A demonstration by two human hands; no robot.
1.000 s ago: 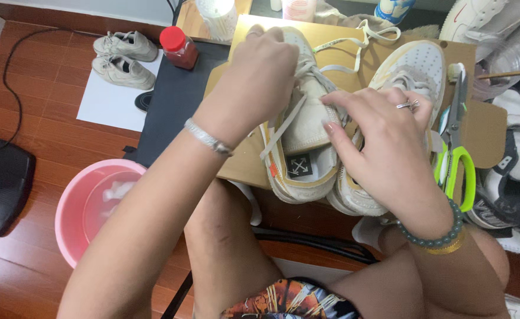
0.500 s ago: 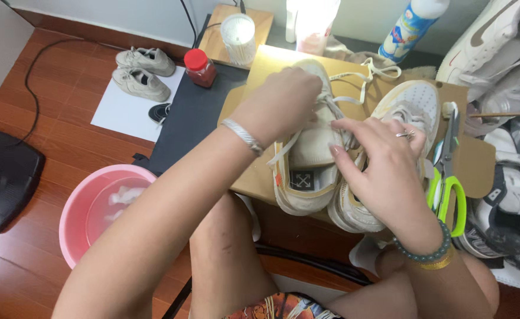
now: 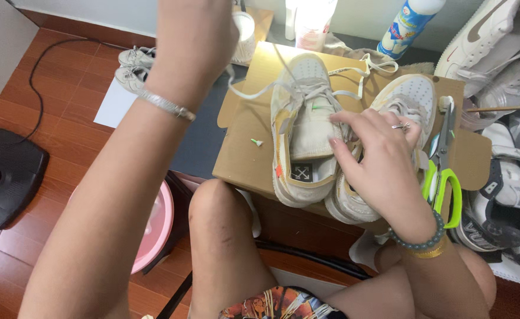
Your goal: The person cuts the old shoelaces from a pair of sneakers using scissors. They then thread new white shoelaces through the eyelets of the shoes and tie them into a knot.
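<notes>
While I sit over a brown cardboard box [image 3: 245,147] that serves as my worktop, a pair of pale, worn sneakers lies on it, toes pointing away from me. My left hand [image 3: 196,35] is raised high near the top of the frame, closed on a white shoelace [image 3: 254,91] that runs taut down to the left sneaker [image 3: 304,127]; the fingertips themselves are cut off by the edge. My right hand [image 3: 378,156] rests on the tongue and throat of that shoe, fingers half curled and pinching at the eyelets, partly covering the right sneaker [image 3: 410,94] beside it. Judging by the lace, it runs through only the eyelets near the toe, with a long loose length trailing across the box, so most of the lacing seems yet to be settled; the second shoe's lace lies slack toward the far edge. Green-handled scissors [image 3: 443,177] sit just beside the right sneaker. A pink basin [image 3: 153,227] stands on the wooden floor [image 3: 65,106] below my knee, and a small green-tipped lace end [image 3: 256,142] lies on the cardboard.
</notes>
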